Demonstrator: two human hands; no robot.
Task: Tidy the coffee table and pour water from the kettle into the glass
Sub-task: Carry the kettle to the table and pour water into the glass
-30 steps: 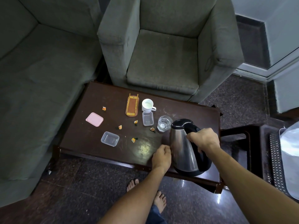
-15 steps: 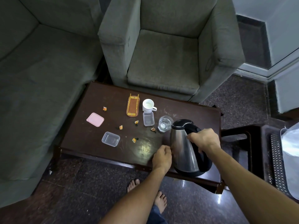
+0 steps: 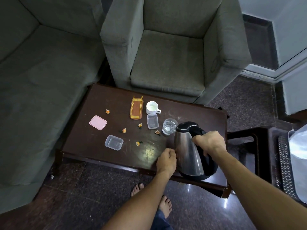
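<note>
A steel kettle [image 3: 187,150] with a black lid and handle stands upright at the near right of the dark coffee table [image 3: 103,97]. My right hand [image 3: 209,142] grips its handle. My left hand [image 3: 166,161] is curled in a fist, touching the kettle's left side. A clear glass [image 3: 169,126] with a little water stands just beyond the kettle's spout. Scattered on the table are several orange wrappers [image 3: 137,143], a pink lid [image 3: 97,122], two clear containers [image 3: 114,142], a white mug [image 3: 152,107] and an orange tray-like holder [image 3: 136,108].
A grey armchair [image 3: 172,52] stands behind the table and a grey sofa [image 3: 38,80] to its left. A dark side stand [image 3: 264,146] with a plastic-covered item sits at the right. My bare feet [image 3: 164,205] are on the dark floor in front of the table.
</note>
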